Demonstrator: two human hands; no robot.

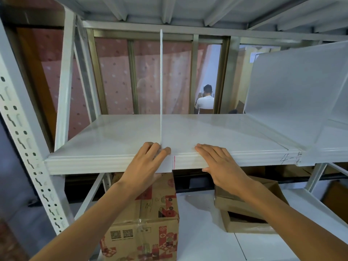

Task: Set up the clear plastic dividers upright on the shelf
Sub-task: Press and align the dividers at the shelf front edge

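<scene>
A clear plastic divider (161, 81) stands upright on the white metal shelf (113, 136), seen edge-on as a thin white line rising almost to the shelf above. Its flat base lies on the shelf and its front lip (166, 167) hangs over the shelf's front edge. My left hand (148, 162) grips the divider's foot and lip at the shelf edge. My right hand (218, 162) lies flat, fingers spread, on the divider's base by the shelf edge. A second clear divider (293, 87) stands upright further right on the shelf.
The shelf's perforated upright post (24, 147) runs down the left. On the lower shelf sit a red-printed cardboard box (150, 223) and open brown cartons (244, 213). Behind the rack are a window frame, pink curtains and a seated person (206, 100) in the distance.
</scene>
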